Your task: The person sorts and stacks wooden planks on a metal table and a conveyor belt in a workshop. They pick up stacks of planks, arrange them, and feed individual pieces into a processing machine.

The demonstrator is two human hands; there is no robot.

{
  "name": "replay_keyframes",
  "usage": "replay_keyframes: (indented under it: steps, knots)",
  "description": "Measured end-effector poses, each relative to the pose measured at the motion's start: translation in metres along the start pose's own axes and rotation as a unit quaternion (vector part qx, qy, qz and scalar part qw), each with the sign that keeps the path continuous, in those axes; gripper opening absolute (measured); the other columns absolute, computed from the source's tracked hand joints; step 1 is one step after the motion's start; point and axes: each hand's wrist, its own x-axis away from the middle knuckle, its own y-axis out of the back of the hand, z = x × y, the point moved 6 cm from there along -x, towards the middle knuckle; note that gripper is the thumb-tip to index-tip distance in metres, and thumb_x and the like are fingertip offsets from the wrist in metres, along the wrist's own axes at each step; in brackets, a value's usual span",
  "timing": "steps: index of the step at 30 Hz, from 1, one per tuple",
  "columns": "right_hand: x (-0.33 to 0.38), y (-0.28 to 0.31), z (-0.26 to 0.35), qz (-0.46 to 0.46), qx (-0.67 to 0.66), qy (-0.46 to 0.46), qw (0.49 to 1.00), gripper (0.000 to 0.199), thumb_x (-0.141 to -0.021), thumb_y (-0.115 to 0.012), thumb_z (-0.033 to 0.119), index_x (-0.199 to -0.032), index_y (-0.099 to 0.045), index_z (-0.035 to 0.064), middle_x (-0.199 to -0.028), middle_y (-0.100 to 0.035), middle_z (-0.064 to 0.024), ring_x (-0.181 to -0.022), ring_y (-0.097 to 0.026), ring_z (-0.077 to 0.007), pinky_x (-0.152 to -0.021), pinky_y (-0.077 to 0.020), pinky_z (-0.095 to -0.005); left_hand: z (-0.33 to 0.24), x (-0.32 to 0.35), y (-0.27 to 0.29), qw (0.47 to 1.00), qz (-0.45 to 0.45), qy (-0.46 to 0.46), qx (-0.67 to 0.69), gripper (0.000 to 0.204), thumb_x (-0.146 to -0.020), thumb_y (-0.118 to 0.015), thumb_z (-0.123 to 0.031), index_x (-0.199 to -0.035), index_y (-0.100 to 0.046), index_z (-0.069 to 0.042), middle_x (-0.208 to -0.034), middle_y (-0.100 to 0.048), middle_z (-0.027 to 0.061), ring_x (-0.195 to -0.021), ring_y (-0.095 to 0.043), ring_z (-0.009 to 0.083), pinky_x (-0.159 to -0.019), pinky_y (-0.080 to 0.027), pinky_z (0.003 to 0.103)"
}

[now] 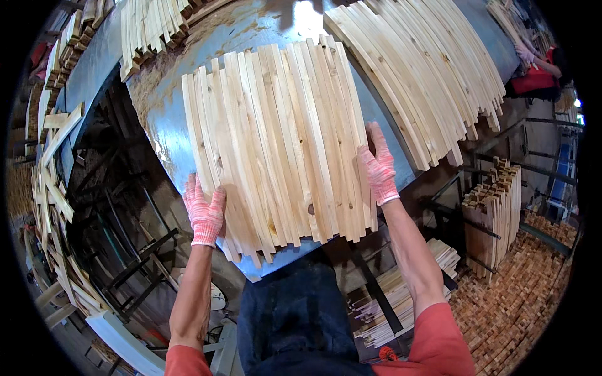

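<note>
A row of pale wooden strips [282,144] lies side by side on a blue metal table [166,125], their near ends uneven. My left hand [204,210], in a pink-and-white knitted glove, lies against the left side of the row near its front, fingers stretched out and thumb over the edge. At the right side, my right hand [379,164], gloved alike, rests flat along the outermost strip with its fingers extended. Neither hand is wrapped round a single strip. The fingers' undersides are hidden.
More wooden strips [420,69] lie on the table's right part, and another batch [150,28] at the far left. Sawdust [153,81] covers the table's left edge. Stacked wood [492,219] stands lower right. Another person's gloved hand [524,54] shows at far right.
</note>
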Motion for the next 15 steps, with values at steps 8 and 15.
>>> replay_keyframes:
  steps: [8,15]
  knots:
    - [0.026,-0.012,-0.001,0.04,0.01,-0.229,0.972,0.091,-0.091,-0.081,0.013,-0.164,-0.03,0.002,-0.133,-0.065,-0.0125,-0.117,-0.065,-0.022,-0.103,-0.0532,-0.037,-0.018,0.002,0.014,0.711,0.17,0.255,0.632,0.085,-0.086,-0.079,0.001,-0.159,-0.038,-0.013,-0.125,-0.066,0.006,-0.104,-0.067,0.0156,-0.093,-0.058,0.03]
    - [0.048,-0.012,0.021,0.081,-0.105,-0.281,0.95,0.081,-0.086,-0.083,0.005,-0.155,-0.04,0.004,-0.131,-0.066,-0.014,-0.115,-0.067,-0.0257,-0.099,-0.0581,-0.0425,-0.017,0.026,0.008,0.672,0.24,0.238,0.659,0.082,-0.076,-0.091,-0.006,-0.147,-0.05,-0.005,-0.121,-0.069,0.01,-0.108,-0.069,0.0213,-0.098,-0.06,0.04]
